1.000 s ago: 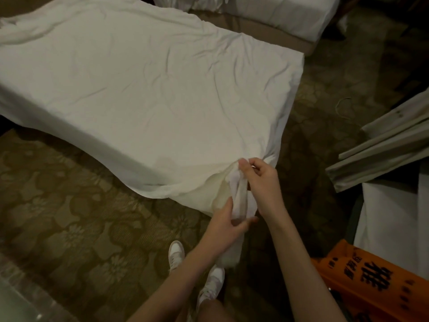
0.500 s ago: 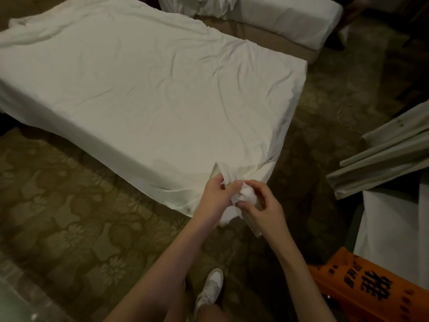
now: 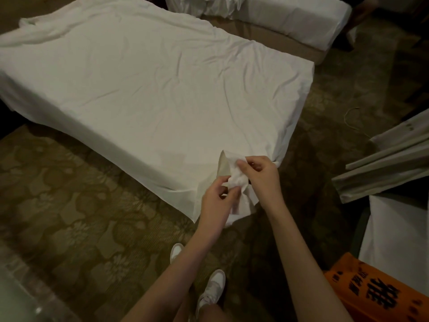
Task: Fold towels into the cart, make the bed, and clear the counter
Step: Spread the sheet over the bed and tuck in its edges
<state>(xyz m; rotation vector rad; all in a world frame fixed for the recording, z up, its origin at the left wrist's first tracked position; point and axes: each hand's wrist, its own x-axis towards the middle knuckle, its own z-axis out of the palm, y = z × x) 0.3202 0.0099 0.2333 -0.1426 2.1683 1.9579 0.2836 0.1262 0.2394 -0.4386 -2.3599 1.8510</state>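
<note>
Head view, looking down at the near corner of the bed. My left hand (image 3: pixel 217 196) and my right hand (image 3: pixel 260 174) meet at the corner of the white sheet (image 3: pixel 151 89), both closed on a bunched wad of its fabric (image 3: pixel 236 176) that sits between them. My left thumb and fingers pinch the lower edge of the wad; my right fingers curl over its top, pressed together, the fingertips buried in the cloth so the exact grip cannot be read. Just above my left hand a folded flap turns up and exposes a tan surface (image 3: pixel 223 167), possibly the mattress, though the dim light makes it hard to tell. Below my hands a loose tail of sheet hangs off the corner, its end partly hidden behind my left wrist. Beyond my hands the sheet spreads wrinkled across the bed; its far left edge is cut off by the frame. Well beyond it lies a second bed (image 3: pixel 290 22), only partly in view. To the right of my right forearm an orange bag (image 3: pixel 376 296) with dark characters is cropped at the corner. Under my arms, my white shoes (image 3: pixel 212 291) stand on patterned carpet (image 3: pixel 76 224).
</note>
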